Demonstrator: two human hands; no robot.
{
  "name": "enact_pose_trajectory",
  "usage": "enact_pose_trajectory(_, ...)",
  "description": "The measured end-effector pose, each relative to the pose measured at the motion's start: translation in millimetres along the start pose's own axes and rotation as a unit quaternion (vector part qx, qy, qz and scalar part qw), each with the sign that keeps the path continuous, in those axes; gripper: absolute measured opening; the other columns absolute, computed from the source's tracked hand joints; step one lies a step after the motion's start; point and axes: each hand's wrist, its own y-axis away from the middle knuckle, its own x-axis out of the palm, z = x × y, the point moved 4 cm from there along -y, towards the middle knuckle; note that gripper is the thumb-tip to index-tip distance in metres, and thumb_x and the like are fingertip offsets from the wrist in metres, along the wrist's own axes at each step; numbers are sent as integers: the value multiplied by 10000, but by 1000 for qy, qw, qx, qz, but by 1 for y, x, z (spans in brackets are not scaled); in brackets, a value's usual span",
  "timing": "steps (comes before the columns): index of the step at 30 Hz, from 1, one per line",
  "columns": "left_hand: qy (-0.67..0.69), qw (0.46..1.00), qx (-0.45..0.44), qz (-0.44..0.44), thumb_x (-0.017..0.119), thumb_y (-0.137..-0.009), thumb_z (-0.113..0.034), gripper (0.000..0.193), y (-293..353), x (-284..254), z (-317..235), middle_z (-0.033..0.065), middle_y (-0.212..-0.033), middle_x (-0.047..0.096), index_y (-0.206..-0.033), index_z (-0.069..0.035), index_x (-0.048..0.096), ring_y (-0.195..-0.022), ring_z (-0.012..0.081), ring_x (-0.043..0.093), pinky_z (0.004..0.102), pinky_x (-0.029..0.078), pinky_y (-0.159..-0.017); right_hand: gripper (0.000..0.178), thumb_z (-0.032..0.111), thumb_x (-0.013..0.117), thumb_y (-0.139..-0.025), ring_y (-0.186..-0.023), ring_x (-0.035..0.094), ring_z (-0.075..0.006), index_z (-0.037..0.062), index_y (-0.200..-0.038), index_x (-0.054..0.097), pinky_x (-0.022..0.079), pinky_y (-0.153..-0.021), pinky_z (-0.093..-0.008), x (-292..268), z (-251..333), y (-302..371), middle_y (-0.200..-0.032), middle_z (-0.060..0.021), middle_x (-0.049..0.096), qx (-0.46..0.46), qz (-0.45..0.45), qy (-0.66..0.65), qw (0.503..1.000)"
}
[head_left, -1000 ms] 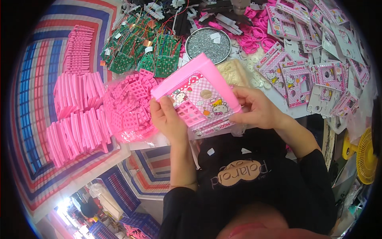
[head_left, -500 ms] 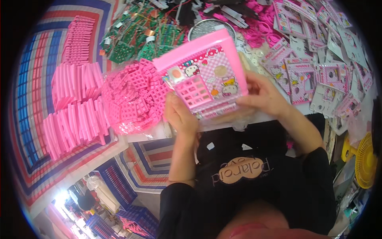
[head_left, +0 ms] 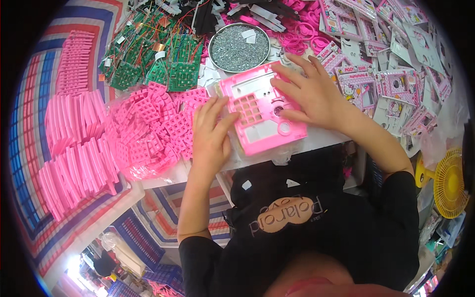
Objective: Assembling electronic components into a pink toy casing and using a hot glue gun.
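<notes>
A pink plastic front panel [head_left: 269,144] lies on the table's near edge, its plain unprinted side up. It has a long slot, a lower window, a raised ring and a round part near its right side. Set into its left part is a pink keypad grid [head_left: 247,110]. My left hand [head_left: 212,129] rests at the panel's left edge, fingers stretched and thumb apart by the keypad. My right hand [head_left: 316,96] is spread over the panel's upper right, fingertips on or just above it; exact contact is hard to tell.
Loose pink keypads [head_left: 148,131] fill a clear bag at left, beside stacked pink strips [head_left: 79,168]. Wired green circuit boards [head_left: 175,69] and a round dish of screws [head_left: 240,49] lie beyond. Printed panels [head_left: 356,94] are heaped at right. A yellow fan [head_left: 450,183] stands lower right.
The panel was held up in both hands, printed face showing. Now it is turned over and down on the table, and my fingers have spread. The dish of screws has come into fuller view.
</notes>
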Motion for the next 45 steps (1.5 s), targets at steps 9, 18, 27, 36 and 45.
enact_pose_trajectory(9, 38, 997, 18, 66, 708, -755, -23, 367, -1, 23, -47, 145, -1249, 643, -1119, -59, 682, -1208, 374, 580, 476, 466, -1021, 472, 314, 706, -853, -1252, 524, -341, 41, -1229, 628, 458, -999, -506, 9, -14, -2, -1322, -141, 585, -1, -50, -90, 995)
enact_pose_trajectory(18, 49, 997, 4, 66, 733, -786, -72, 315, -4, 30, -42, 110, -1273, 647, -1098, -73, 693, -1184, 338, 591, 455, 467, -973, 126, 163, 676, -822, -828, 688, -332, 59, -891, 693, 548, -719, -448, 10, -75, -57, -914, -113, 708, 90, 71, 2, 993)
enact_pose_trajectory(27, 56, 997, -8, 55, 726, -779, -57, 338, 1, 32, -42, 111, -1290, 630, -1115, -78, 687, -1188, 351, 572, 466, 457, -976, 118, 169, 662, -799, -777, 690, -357, 58, -842, 664, 535, -678, -476, 36, -81, -64, -808, -144, 695, 66, 125, 65, 988)
enact_pose_trajectory(36, 109, 989, -58, -82, 691, -852, -51, 281, -21, 19, -39, 118, -1045, 677, -1132, -54, 673, -954, 271, 649, 408, 519, -821, 207, 169, 709, -833, -764, 707, -274, 47, -998, 679, 554, -665, -387, 3, -76, -45, -832, -125, 696, 85, -47, -156, 983)
enact_pose_trajectory(45, 690, 617, -352, 139, 514, -1065, -266, 310, -38, 36, -35, 33, -762, 658, -974, -10, 663, -594, 52, 528, 194, 378, -529, 181, 74, 759, -835, -804, 683, -195, 35, -1003, 704, 537, -674, -329, -24, 8, -16, -901, -87, 701, -22, -88, -462, 882)
